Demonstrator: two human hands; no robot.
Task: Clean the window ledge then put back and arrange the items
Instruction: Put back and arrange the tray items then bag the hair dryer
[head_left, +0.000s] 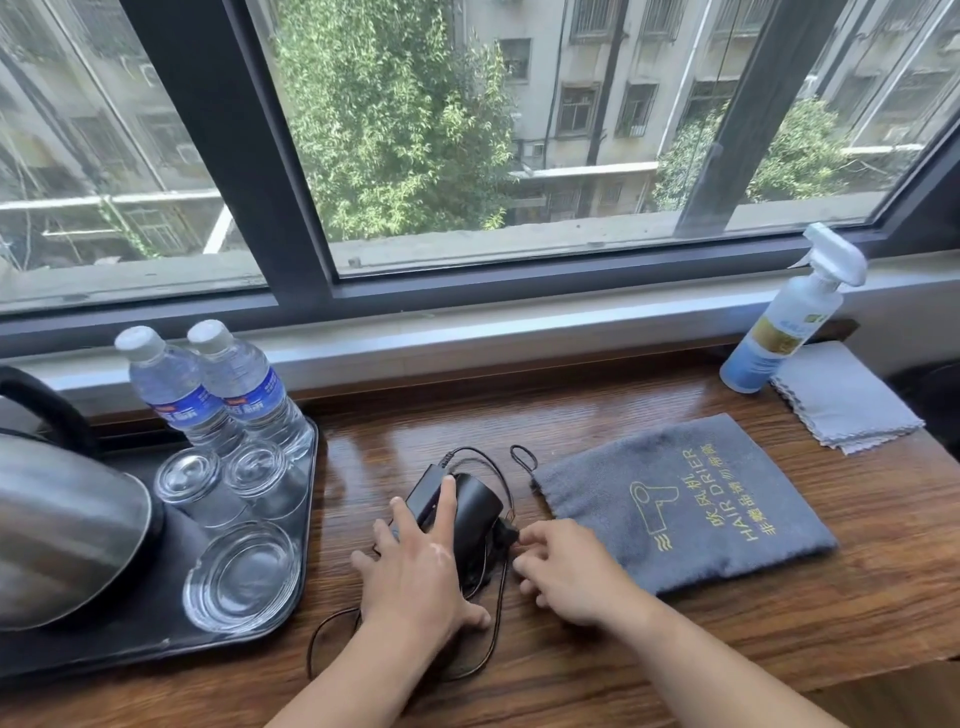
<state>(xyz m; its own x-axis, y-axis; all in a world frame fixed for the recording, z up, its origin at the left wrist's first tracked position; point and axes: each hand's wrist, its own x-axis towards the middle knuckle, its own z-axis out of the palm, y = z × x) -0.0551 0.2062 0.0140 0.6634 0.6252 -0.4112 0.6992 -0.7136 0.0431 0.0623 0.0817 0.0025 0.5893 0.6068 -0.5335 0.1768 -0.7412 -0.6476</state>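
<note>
A black hair dryer (475, 506) lies on the wooden window ledge (649, 431), its black cord (493, 613) looping toward me. My left hand (415, 577) rests on the dryer with straight, spread fingers, the index finger along its body. My right hand (569, 569) is just right of it, fingertips touching the dryer's black handle end with fingers loosely bent. A grey drawstring bag (680, 499) printed "HAIR DRIER" lies flat to the right. At the back right lies a folded grey cloth (844, 397), with a white spray bottle (789, 317) standing beside it.
A black tray (130, 639) on the left holds a steel kettle (62, 525), two water bottles (208, 384), two upturned glasses (228, 480) and a glass ashtray (244, 574). The window frame (415, 291) runs along the back. The ledge's front edge drops off at lower right.
</note>
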